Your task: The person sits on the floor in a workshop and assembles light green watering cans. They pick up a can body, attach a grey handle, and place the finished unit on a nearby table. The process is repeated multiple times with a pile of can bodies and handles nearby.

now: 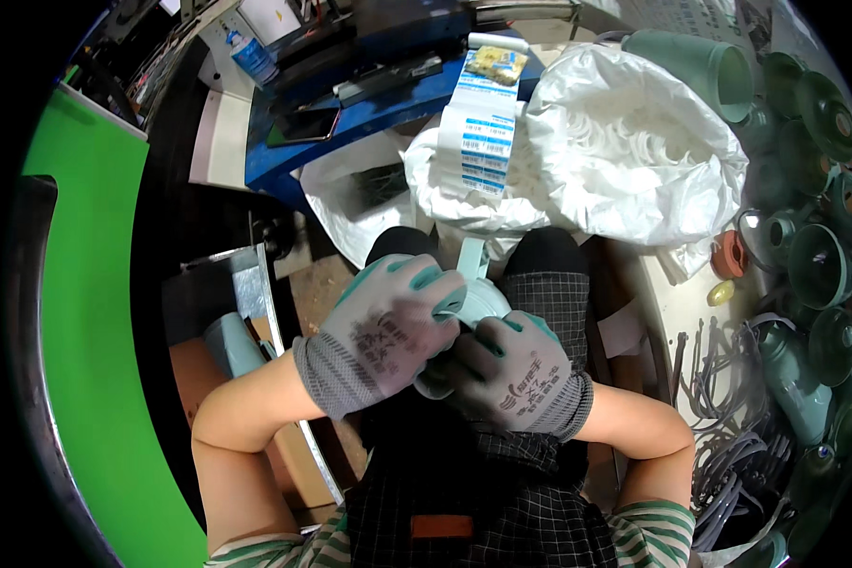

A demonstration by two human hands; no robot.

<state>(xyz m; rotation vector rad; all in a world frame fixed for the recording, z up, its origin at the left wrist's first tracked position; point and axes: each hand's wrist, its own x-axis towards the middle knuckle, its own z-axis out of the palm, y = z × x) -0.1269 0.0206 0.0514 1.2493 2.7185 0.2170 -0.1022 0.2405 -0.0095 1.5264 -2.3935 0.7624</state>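
Note:
A pale green plastic part (484,300) with a rounded body and a strap-like piece sticking out at its far end sits over my lap, between my knees. My left hand (388,327), in a grey glove with green fingertips, is closed around its left side. On the right side and near end of the same part, my right hand (519,371), gloved alike, has its fingers curled and pressed in. Both hands nearly meet at the part's near end. What the fingertips do there is hidden in dark shadow.
Ahead stand white bags, one holding white rings (653,142), with a sheet of labels (488,142) beside it. A phone (303,126) lies on the blue table (350,118). Along the right are green plastic parts (819,265), grey cables (729,454) and an orange-red ring (729,254). An open box (303,454) stands left.

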